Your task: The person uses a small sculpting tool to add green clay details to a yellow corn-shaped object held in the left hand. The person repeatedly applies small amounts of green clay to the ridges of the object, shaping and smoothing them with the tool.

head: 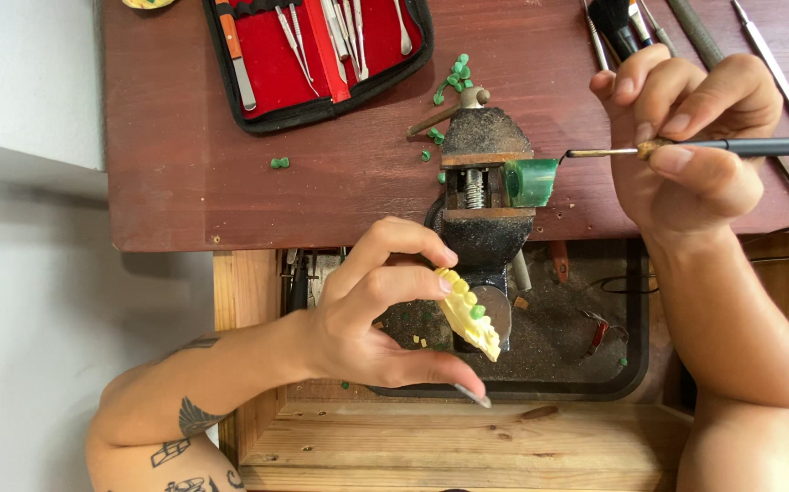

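The left hand [371, 305] pinches a yellow tooth model [469, 312]. At two o'clock, the right hand [686, 137] grips a wax tool [732, 147], tip by the green block [532, 180] in the vise [484, 191].

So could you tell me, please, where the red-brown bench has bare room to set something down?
The red-brown bench is bare between the open instrument case and its front edge, left of the small vise. Green wax bits crowd the vise, and tools crowd the right hand.
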